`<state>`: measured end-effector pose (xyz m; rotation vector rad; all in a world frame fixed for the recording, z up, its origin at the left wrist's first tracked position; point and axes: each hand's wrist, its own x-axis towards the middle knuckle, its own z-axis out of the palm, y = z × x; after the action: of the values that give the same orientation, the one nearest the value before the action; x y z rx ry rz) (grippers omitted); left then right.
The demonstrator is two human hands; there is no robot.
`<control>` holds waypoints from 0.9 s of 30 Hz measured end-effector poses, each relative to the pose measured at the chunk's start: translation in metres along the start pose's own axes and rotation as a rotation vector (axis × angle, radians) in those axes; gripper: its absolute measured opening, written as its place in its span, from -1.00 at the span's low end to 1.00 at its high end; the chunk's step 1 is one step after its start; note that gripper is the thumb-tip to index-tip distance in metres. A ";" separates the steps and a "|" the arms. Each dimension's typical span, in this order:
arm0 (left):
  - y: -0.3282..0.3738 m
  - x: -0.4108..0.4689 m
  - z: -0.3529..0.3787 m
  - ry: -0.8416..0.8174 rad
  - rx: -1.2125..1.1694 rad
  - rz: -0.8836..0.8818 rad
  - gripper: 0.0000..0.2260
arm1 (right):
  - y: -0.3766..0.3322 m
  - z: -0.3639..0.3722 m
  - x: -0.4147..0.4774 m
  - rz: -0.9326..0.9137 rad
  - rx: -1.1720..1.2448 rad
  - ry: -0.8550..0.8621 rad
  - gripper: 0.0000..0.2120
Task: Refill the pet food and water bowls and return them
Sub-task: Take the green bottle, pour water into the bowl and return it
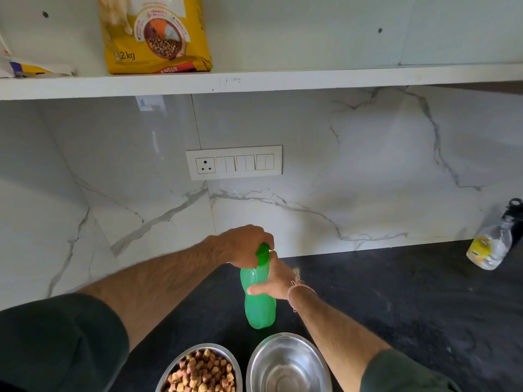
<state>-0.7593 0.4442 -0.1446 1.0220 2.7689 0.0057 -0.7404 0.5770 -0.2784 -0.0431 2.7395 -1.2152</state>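
A green plastic water bottle (pixel 259 308) stands upright on the black counter (pixel 396 306). My left hand (pixel 244 246) is closed over its green cap (pixel 263 253). My right hand (pixel 274 280) grips the bottle's upper body. In front of the bottle, at the bottom edge, sit two steel bowls side by side. The left bowl (pixel 226 354) is full of brown kibble. The right bowl (pixel 318 363) has a shiny bottom; I cannot tell whether it holds water.
A yellow pet food bag (pixel 158 35) stands on the white shelf (pixel 311 79) above. A clear bottle with a black cap (pixel 492 239) stands at the counter's right. A switch panel (pixel 234 162) is on the marble wall behind.
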 end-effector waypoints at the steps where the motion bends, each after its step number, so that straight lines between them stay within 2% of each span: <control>1: 0.001 0.002 0.000 0.009 0.002 -0.024 -0.55 | 0.000 0.000 0.000 0.000 -0.001 0.000 -0.14; 5: 0.001 0.006 0.002 0.044 0.016 -0.122 -0.46 | 0.001 0.001 0.000 0.010 0.015 0.001 -0.18; 8: 0.000 0.002 0.000 -0.036 -0.008 -0.027 -0.36 | 0.002 0.001 0.001 0.015 0.001 0.002 -0.13; 11: -0.001 0.001 0.000 -0.041 -0.007 0.030 -0.48 | 0.001 0.001 0.001 0.022 -0.009 -0.004 -0.07; 14: -0.001 0.004 0.002 0.013 0.007 -0.030 -0.56 | 0.002 0.001 0.001 0.016 -0.002 0.001 -0.10; 16: -0.003 0.005 0.004 0.012 0.025 -0.063 -0.46 | 0.002 0.001 0.001 0.016 0.001 0.004 -0.13; 19: -0.004 0.002 0.004 -0.030 -0.009 0.025 -0.35 | 0.002 0.001 0.001 0.022 -0.001 0.001 -0.12; 21: -0.005 0.001 0.003 -0.044 -0.003 0.084 -0.42 | 0.002 0.000 0.001 0.023 -0.004 -0.004 -0.10; 24: -0.004 0.003 0.003 -0.021 -0.017 0.027 -0.58 | 0.001 0.000 0.001 0.021 0.012 -0.005 -0.10; 27: -0.002 0.004 0.007 0.002 0.050 -0.074 -0.53 | 0.002 0.001 0.000 0.022 0.024 0.000 -0.17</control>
<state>-0.7626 0.4445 -0.1522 0.9302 2.8199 -0.0732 -0.7402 0.5779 -0.2802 -0.0107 2.7176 -1.2423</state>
